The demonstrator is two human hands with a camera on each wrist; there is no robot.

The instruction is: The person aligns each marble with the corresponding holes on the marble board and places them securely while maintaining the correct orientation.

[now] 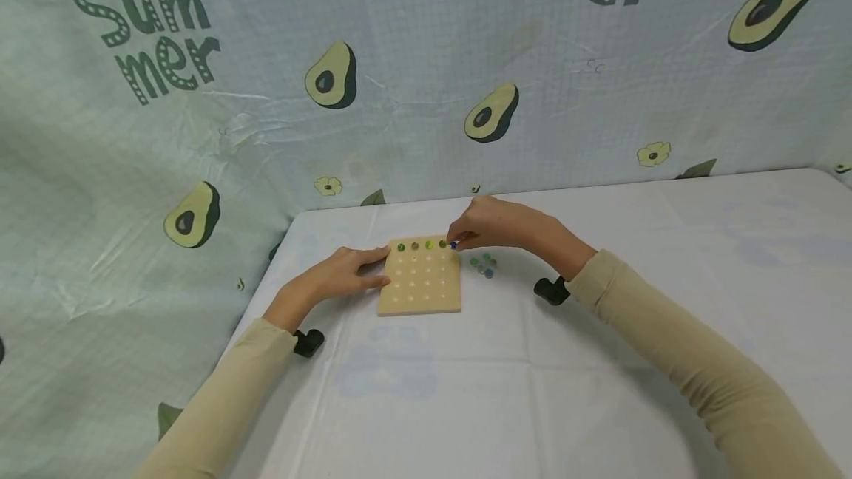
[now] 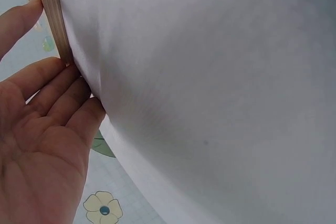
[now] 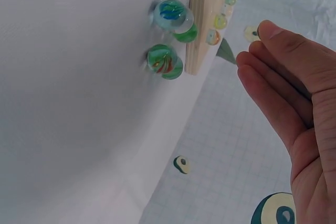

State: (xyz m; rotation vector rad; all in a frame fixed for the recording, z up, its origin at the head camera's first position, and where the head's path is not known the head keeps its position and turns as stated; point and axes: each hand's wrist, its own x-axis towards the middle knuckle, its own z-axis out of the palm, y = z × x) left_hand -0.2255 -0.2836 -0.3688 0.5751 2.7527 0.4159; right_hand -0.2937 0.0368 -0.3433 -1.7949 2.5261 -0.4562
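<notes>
A square wooden board (image 1: 419,312) with rows of shallow hollows lies on the table. Several marbles (image 1: 429,245) sit along its far row. My left hand (image 1: 338,273) steadies the board's left edge, its thumb and fingertips spread apart and touching the wood. In the left wrist view, the fingers of that hand (image 2: 47,114) reach the board's edge (image 2: 52,17) fairly straight. At the far right corner, my right hand (image 1: 499,224) pinches a blue marble (image 1: 453,245) between thumb and fingertips. From the right wrist, the pinched marble is mostly hidden by the fingers.
Several loose glass marbles (image 1: 483,265) lie in a small cluster right of the board, below my right hand. A white cloth covers the table (image 1: 466,398). An avocado-print sheet (image 1: 413,146) hangs behind it and on the left.
</notes>
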